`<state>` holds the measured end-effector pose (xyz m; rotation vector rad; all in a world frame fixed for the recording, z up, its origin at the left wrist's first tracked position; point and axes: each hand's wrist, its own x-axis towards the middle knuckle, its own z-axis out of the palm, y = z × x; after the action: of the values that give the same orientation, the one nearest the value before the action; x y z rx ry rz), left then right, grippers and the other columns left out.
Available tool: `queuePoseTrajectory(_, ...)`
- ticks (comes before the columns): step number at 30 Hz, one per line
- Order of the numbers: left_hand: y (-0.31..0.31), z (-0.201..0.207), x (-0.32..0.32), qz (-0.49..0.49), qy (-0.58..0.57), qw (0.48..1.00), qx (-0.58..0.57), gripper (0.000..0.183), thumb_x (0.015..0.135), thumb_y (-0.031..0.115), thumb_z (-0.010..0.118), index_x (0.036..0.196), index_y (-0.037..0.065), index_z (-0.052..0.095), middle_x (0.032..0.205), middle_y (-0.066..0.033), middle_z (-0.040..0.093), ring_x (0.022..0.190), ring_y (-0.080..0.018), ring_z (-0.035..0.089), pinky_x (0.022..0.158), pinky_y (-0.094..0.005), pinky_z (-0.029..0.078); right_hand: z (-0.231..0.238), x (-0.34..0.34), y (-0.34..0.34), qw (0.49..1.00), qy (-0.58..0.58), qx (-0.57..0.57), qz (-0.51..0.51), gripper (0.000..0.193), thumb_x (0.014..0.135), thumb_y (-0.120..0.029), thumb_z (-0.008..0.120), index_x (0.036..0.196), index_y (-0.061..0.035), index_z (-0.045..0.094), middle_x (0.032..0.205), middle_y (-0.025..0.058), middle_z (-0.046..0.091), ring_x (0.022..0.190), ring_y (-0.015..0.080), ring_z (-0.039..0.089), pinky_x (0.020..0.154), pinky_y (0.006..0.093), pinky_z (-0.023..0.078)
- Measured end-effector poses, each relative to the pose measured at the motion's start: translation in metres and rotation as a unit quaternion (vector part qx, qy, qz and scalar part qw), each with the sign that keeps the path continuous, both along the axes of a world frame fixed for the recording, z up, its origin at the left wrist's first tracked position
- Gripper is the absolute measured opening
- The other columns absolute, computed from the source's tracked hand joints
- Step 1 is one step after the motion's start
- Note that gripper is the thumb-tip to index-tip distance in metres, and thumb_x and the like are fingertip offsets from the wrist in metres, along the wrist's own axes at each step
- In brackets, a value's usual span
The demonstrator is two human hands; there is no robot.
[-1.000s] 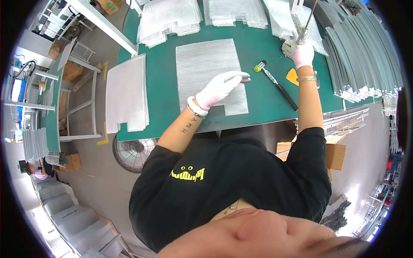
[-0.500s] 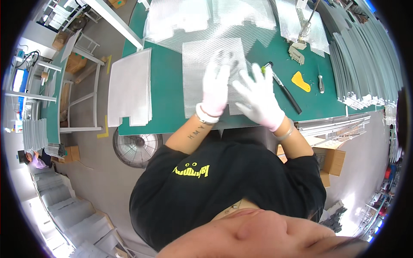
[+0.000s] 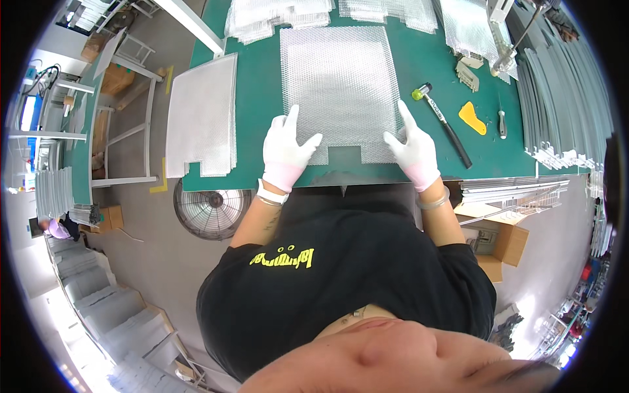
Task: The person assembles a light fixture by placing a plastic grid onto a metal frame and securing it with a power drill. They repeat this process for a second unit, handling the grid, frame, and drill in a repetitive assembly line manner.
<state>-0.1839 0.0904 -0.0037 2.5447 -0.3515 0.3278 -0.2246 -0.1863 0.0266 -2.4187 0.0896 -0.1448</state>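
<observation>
A silvery mesh sheet with a notch in its near edge lies flat on the green table, close in front of me. My left hand, in a white glove, is at the sheet's near left edge, index finger pointing away from me and thumb spread over the mesh. At the near right edge is my right hand, also gloved, its index finger stretched along the side and thumb reaching inward. Both hands are open; their other fingers are partly hidden. Any sheet underneath cannot be made out.
Left stands a stack of notched sheets; more mesh piles lie at the far side. Right are a mallet, a yellow scraper, a screwdriver and long grey strips. A fan stands below the table's left.
My hands have drawn back towards me and moved apart to the sheet's two sides. The loose mesh farther away no longer shows there; one mesh sheet now lies squarely before me.
</observation>
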Motion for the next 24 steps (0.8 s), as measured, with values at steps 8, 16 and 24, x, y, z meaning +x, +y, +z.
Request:
queuePoseTrajectory(8, -0.004, -0.015, 0.004, 0.030, 0.052, 0.993, 0.099, 0.078, 0.078, 0.044, 0.076, 0.139, 0.003, 0.052, 0.114, -0.0214, 0.059, 0.105, -0.0365, 0.060, 0.091, -0.0429, 0.051, -0.030, 0.001, 0.002, 0.999, 0.011, -0.038, 0.000, 0.070, 0.085, -0.028, 0.071, 0.147, -0.0086, 0.046, 0.090, 0.0197, 0.068, 0.080, 0.0342, 0.067, 0.074, 0.0409, 0.054)
queuePoseTrajectory(16, -0.001, -0.029, 0.005, 0.026, 0.049, 0.993, 0.104, 0.076, 0.078, 0.047, 0.075, 0.139, 0.005, 0.054, 0.117, -0.0205, 0.058, 0.108, -0.0359, 0.058, 0.092, -0.0437, 0.050, -0.055, 0.002, -0.002, 0.997, -0.032, -0.063, 0.019, 0.060, 0.087, -0.028, 0.070, 0.140, -0.0070, 0.052, 0.109, 0.0218, 0.068, 0.097, 0.0352, 0.067, 0.085, 0.0405, 0.053)
queuePoseTrajectory(24, -0.002, -0.028, 0.007, 0.027, 0.057, 0.994, 0.089, 0.075, 0.077, 0.047, 0.077, 0.135, 0.005, 0.058, 0.118, -0.0209, 0.058, 0.110, -0.0354, 0.058, 0.095, -0.0432, 0.049, -0.049, 0.002, -0.004, 0.997, 0.014, -0.071, 0.024, 0.056, 0.090, -0.032, 0.067, 0.137, -0.0052, 0.055, 0.112, 0.0212, 0.068, 0.102, 0.0360, 0.066, 0.090, 0.0421, 0.052)
